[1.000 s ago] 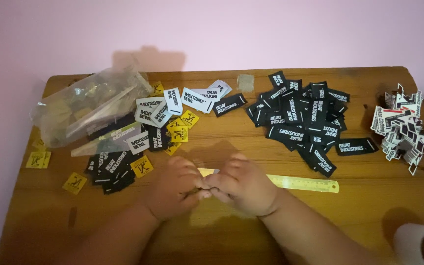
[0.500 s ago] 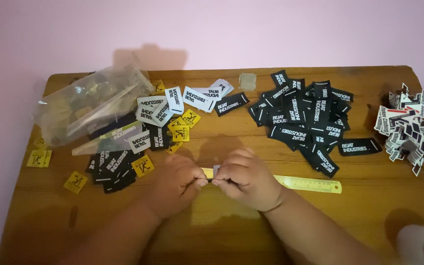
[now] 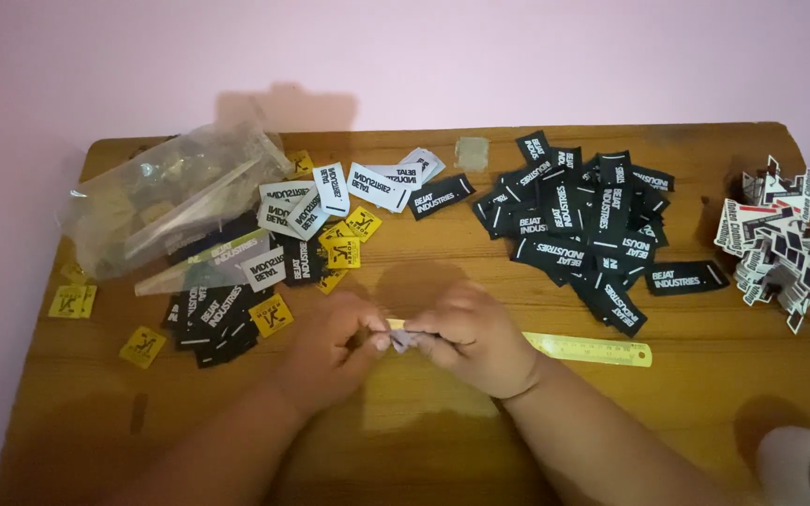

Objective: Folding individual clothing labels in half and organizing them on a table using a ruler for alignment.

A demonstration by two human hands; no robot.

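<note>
so, wooden table (image 3: 424,440) strewn with labels — black pile (image 3: 583,220) upper right.
clear plastic bag (image 3: 166,197) upper left, yellow ruler (image 3: 592,349) under the hands; left hand (image 3: 330,349) and right hand (image 3: 472,339) both pinch one small grey label (image 3: 399,339) between them — mid-table.

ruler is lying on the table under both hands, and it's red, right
Not quite: the ruler is yellow, not red. The head view shows it lying on the wooden table under the left hand and right hand, which pinch a small pale piece together.
</note>
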